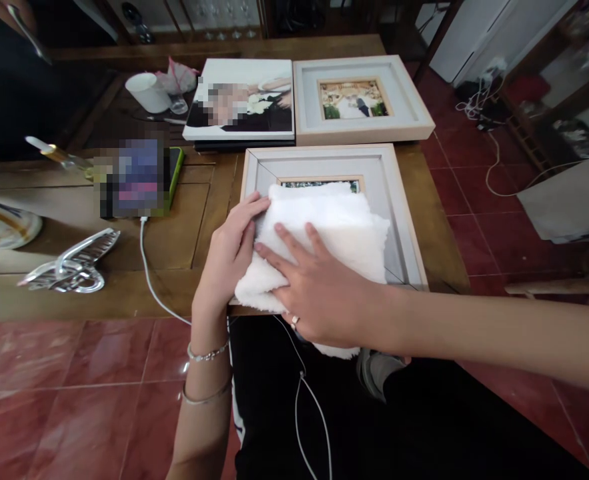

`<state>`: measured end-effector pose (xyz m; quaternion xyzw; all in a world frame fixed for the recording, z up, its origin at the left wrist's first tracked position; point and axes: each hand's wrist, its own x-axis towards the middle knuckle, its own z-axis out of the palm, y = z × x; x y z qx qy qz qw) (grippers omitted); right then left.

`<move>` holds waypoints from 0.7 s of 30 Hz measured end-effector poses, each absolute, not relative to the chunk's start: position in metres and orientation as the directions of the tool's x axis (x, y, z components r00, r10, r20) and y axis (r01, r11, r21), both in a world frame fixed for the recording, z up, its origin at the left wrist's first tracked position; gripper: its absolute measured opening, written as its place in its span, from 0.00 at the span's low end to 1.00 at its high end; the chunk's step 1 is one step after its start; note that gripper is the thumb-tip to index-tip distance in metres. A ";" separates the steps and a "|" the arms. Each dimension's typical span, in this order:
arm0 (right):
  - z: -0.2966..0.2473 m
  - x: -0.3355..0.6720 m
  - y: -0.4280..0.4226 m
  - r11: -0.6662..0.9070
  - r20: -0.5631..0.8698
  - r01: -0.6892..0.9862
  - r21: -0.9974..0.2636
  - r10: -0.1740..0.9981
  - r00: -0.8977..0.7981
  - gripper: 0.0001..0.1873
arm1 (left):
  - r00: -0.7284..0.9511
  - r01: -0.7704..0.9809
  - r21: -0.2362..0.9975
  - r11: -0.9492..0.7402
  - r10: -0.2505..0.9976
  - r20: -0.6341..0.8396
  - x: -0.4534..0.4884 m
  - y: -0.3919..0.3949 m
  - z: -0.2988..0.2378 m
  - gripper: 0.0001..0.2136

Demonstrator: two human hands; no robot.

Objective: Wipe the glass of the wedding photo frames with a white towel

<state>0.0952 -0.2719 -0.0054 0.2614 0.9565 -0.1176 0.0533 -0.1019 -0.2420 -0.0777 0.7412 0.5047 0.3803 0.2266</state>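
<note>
A fluffy white cloth [329,213] covers most of a pale picture frame [405,220], hiding much of the photo inside it. My right hand [314,287] presses on the cloth from above, with its fingers spread over it. Along the frame's left side, my left hand [229,250] grips the edge, its fingertips beside the cloth. One corner of the cloth hangs past the frame's near edge, under my right wrist.
Behind lie a second framed photo [407,100] and a photo panel [279,127]. To the left are a phone [174,170] on a white cable [147,260], a silver hair claw [77,263], a white cup [149,93] and a brush-like stick [57,155]. Red floor tiles [99,373] surround the wooden table [174,293].
</note>
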 end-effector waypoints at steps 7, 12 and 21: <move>0.002 0.102 -0.275 0.833 -0.246 0.532 -0.151 0.490 -0.837 0.20 | 0.199 0.584 0.716 -0.382 0.923 0.330 -0.103 -0.244 -0.077 0.18; 0.017 0.135 -0.277 0.751 -0.385 0.648 -0.129 0.564 -0.731 0.23 | 0.226 0.572 0.710 -0.411 0.911 0.345 -0.102 -0.244 -0.076 0.18; 0.017 0.172 -0.250 0.756 -0.315 0.653 -0.036 0.612 -0.726 0.20 | 0.243 0.550 0.711 -0.438 0.898 0.366 -0.099 -0.245 -0.074 0.18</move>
